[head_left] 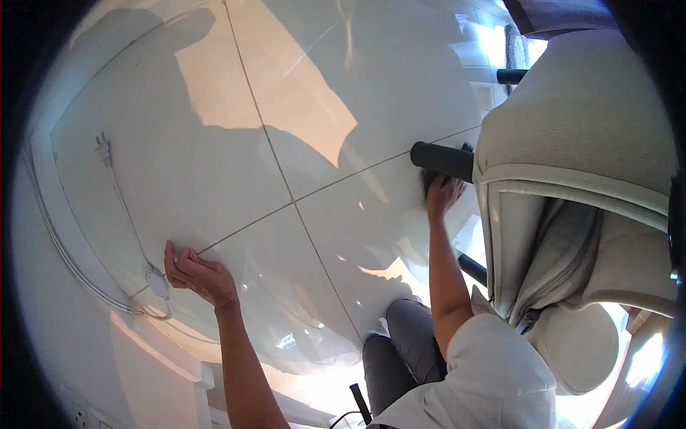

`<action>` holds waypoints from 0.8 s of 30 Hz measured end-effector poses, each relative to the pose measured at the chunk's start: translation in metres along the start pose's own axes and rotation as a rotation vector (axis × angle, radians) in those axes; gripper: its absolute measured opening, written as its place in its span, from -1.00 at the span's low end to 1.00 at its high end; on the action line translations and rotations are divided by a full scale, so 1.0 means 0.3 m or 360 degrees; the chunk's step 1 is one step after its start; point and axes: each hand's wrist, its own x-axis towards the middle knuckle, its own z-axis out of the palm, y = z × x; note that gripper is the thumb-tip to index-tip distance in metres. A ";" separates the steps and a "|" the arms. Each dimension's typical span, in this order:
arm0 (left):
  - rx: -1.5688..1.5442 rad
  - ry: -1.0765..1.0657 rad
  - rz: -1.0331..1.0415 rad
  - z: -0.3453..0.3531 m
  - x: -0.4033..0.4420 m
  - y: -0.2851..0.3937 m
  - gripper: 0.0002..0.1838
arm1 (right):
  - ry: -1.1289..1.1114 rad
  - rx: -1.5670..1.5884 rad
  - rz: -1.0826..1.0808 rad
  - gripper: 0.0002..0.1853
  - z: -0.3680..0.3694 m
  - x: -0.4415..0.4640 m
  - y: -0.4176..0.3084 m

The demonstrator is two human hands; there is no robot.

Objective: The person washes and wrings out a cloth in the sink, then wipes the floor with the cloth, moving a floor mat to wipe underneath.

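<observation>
My left hand [200, 277] is low over the white floor tiles at the left, its fingers loosely bent and partly apart, with nothing visible in them. Close beside its fingertips lies a white inline switch [156, 282] on a power cord, whose plug [103, 149] rests farther up the floor. My right hand [444, 194] reaches down beside a black cylindrical furniture leg [439, 160]. Its fingers are closed on a dark, soft-looking cloth [428, 184], partly hidden by the hand and the leg.
A beige upholstered sofa [572, 107] fills the right side, with a round cushion [577, 348] below it. White cable [53, 243] runs along the left wall, and a wall outlet [79, 415] is at the bottom left. Sunlit patches and shadows cross the tiles [343, 229].
</observation>
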 end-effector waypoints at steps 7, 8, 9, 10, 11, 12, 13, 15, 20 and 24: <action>0.0083 0.0069 0.0117 0.007 0.004 -0.008 -0.84 | -0.0072 0.0627 -0.1173 -0.57 0.088 0.416 -0.335; 0.0088 0.0054 0.0125 0.012 -0.003 -0.012 -0.84 | -0.0028 0.0697 -0.1104 -0.58 0.091 0.408 -0.325; 0.0065 0.0059 0.0124 0.014 -0.005 -0.017 -0.85 | 0.0016 0.0769 -0.1036 -0.58 0.096 0.401 -0.314; 0.0049 0.0087 0.0131 0.019 0.001 -0.023 -0.85 | 0.0096 0.0810 -0.0969 -0.57 0.094 0.397 -0.274; 0.0069 0.0097 0.0139 0.022 0.000 -0.029 -0.85 | 0.0166 0.0782 -0.0894 -0.56 0.071 0.382 -0.226; 0.0095 0.0110 0.0130 0.026 0.000 -0.021 -0.85 | 0.0249 0.0717 -0.0804 -0.55 0.052 0.374 -0.153; 0.0114 0.0110 0.0121 0.026 -0.002 -0.019 -0.85 | 0.0330 0.0595 -0.0669 -0.54 0.034 0.357 -0.053; 0.0111 0.0117 0.0140 0.024 -0.001 -0.019 -0.85 | 0.0457 0.0230 -0.0263 -0.52 -0.005 0.298 0.155; 0.0121 0.0133 0.0094 0.020 0.002 -0.015 -0.85 | 0.0173 -0.0506 0.0969 -0.44 -0.102 0.039 0.402; 0.0057 0.0102 0.0028 0.030 -0.008 -0.012 -0.82 | 0.0269 -0.0255 0.0022 -0.27 -0.054 -0.295 0.275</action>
